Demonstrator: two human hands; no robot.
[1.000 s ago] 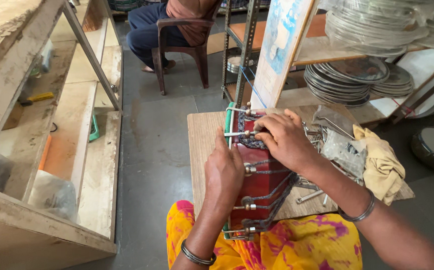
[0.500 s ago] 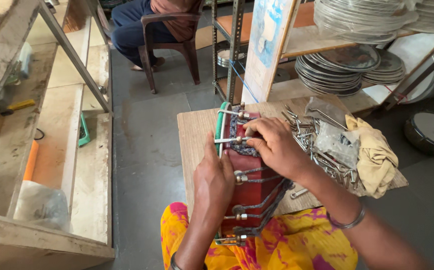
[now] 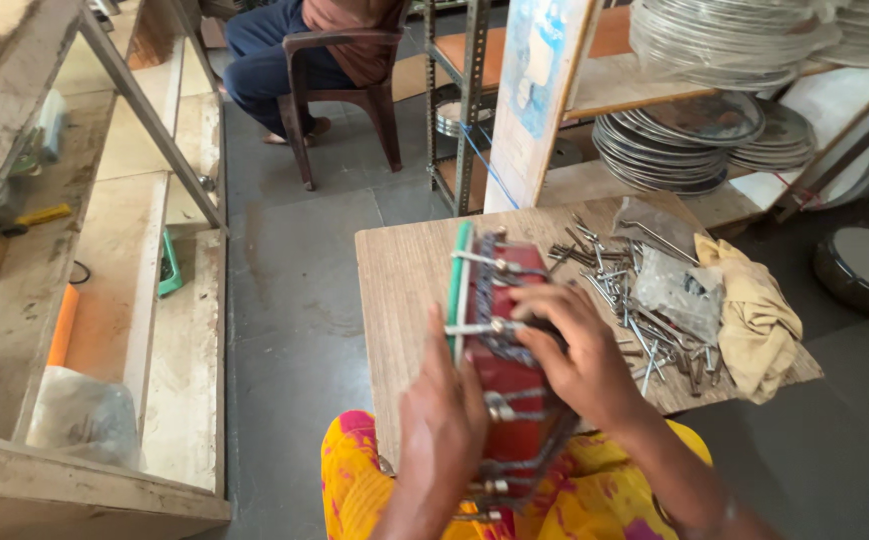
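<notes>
A red drum shell with a green rim and metal tuning rods lies on its side, from my lap onto the wooden board. My left hand presses flat against its left side, steadying it. On top of the drum, my right hand has its fingers curled around a metal rod fitting near the upper end.
Several loose metal rods and bolts, a clear plastic bag and a yellow cloth lie on the board's right. Stacked metal hoops fill the shelves behind. A person sits on a brown chair beyond. Wooden shelving stands at left.
The view has tilted so the drum sits lower in frame. My right hand has slid down the drum's top; my left hand stays on its side.
</notes>
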